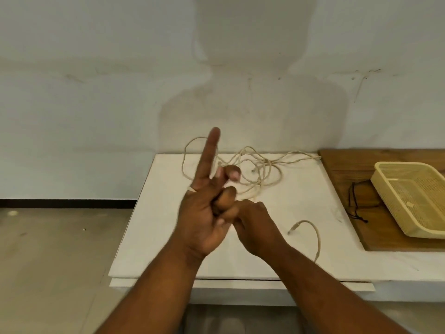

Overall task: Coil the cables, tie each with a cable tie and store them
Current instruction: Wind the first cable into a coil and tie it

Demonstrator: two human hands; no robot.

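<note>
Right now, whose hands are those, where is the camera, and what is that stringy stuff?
Those are a person's own hands, seen from a camera worn on their head. The left hand points one finger up; the right hand curls beside it. A pale strand crosses the left hand, likely the white cable lying tangled on the white table. Whether the right fingers pinch it is hidden. A yellow basket waits on a wooden board, beside a black cord.

White table (168,237) carries tangled cable (260,169), wooden board (342,179)
</note>
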